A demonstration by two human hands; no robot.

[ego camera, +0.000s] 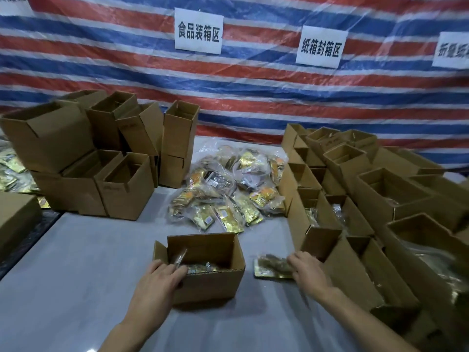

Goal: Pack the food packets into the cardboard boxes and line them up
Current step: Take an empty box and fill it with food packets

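An open cardboard box (pixel 210 283) stands on the grey table in front of me, with gold food packets inside it. My left hand (pixel 160 278) grips the box's near left corner, fingers curled over the rim. My right hand (pixel 308 271) holds a gold food packet (pixel 271 268) that lies on the table just right of the box. A heap of bagged food packets (pixel 228 189) lies behind the box at the table's middle.
Empty open boxes (pixel 76 153) are stacked at the back left. Rows of open boxes (pixel 355 199), some holding packets, fill the right side. More packets (pixel 10 171) lie at the far left. A striped tarp with paper signs (pixel 198 31) hangs behind.
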